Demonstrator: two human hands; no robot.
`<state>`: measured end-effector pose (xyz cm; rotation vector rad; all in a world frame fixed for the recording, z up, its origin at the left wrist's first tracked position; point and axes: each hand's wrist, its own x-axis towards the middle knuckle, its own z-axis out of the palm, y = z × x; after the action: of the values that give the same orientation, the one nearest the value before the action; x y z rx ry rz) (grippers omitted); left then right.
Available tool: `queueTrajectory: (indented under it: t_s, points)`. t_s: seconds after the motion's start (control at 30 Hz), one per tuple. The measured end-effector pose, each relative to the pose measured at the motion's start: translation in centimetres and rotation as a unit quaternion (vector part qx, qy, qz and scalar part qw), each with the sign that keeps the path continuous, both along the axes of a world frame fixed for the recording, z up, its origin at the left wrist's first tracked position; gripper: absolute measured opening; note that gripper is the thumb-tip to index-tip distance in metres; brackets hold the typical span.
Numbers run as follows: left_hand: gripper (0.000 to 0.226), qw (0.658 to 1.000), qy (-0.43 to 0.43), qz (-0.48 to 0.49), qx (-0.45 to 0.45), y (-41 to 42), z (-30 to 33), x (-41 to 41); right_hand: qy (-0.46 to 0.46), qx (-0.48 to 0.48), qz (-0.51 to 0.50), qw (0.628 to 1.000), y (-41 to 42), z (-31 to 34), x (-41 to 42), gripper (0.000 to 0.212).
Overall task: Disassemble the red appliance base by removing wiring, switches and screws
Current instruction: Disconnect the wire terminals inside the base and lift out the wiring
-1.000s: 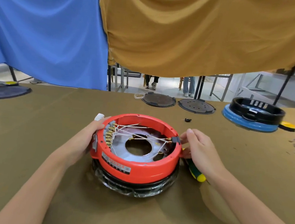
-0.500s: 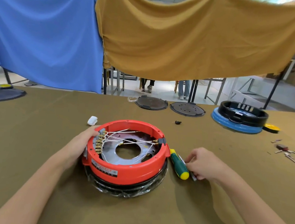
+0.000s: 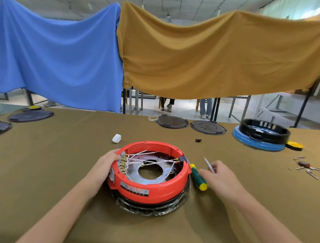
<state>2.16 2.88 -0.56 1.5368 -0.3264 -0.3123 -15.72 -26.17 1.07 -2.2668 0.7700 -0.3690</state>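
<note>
Head view shows a round red appliance base (image 3: 148, 185) sitting in the middle of a table with an olive-brown cloth (image 3: 55, 170). The base is open on top. Inside it are thin white wires (image 3: 143, 155) that run across a metal plate with a big round hole (image 3: 150, 172). A row of small gold wire ends (image 3: 123, 163) sits on the left inner wall.

The left hand (image 3: 106, 164) rests on the left side of the base, with its fingers curled over the rim and holding it. The right hand (image 3: 221, 177) is just right of the base. It pinches a thin, pale metal tool (image 3: 209, 165) that sticks up and away from the fingers. It is too blurred to name.

A screwdriver with a green and yellow handle (image 3: 198, 177) lies on the cloth between the base and the right hand.

A small white piece (image 3: 116, 138) lies just past the base. Farther back are two dark round plates (image 3: 190, 124) and a black and blue appliance base (image 3: 261, 134) on the right. Little loose parts (image 3: 312, 169) lie at the far right. Blue cloth (image 3: 51, 55) and mustard cloth (image 3: 218, 55) hang behind the table.
</note>
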Motion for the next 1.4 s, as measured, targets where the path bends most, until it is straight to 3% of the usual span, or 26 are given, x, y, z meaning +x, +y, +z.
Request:
queueTrajectory:
  t_s: [0.07,0.13,0.4,0.5,0.6,0.7,0.8,0.97,1.17,1.4]
  points:
    - [0.029,0.999,-0.009,0.008,-0.037,0.3,-0.4,-0.8,0.036,-0.093,0.012,0.995,1.2,-0.6,0.5,0.037]
    - [0.027,0.998,-0.022,0.019,-0.051,0.4,-0.5,-1.3,0.044,-0.136,0.001,0.99,2.0,-1.1,0.9,0.03]
    - [0.024,0.998,-0.028,0.014,-0.053,0.3,-0.5,-1.3,-0.025,-0.16,-0.099,0.982,-1.9,-1.5,-1.6,0.025]
    - [0.024,0.998,-0.034,0.011,-0.051,0.3,-0.8,-1.1,-0.035,-0.133,-0.086,0.987,-3.0,-1.4,-1.6,0.028]
    - [0.022,0.998,-0.043,0.023,-0.043,0.1,-1.0,-1.1,-0.117,-0.107,-0.062,0.985,-2.1,-0.7,-1.0,0.025]
    - [0.021,0.997,-0.051,0.042,-0.041,-0.1,-1.1,-1.2,-0.178,-0.008,0.014,0.984,1.0,0.6,0.4,0.022]
    - [0.021,0.996,-0.065,0.06,-0.033,-0.1,-1.2,-1.2,-0.175,0.057,0.078,0.98,4.1,0.9,2.3,0.022]
    - [0.023,0.993,-0.068,0.089,-0.044,-0.1,-1.1,-1.3,-0.225,0.089,0.046,0.969,5.3,-0.2,4.6,0.005]
    - [0.014,0.998,-0.054,0.016,0.015,-0.7,-0.2,-0.1,-0.209,0.042,0.026,0.977,3.4,0.1,6.1,0.019]
    - [0.023,0.987,-0.065,-0.05,0.135,-2.9,3.4,3.9,-0.244,0.093,0.017,0.965,1.8,-0.1,7.4,0.02]
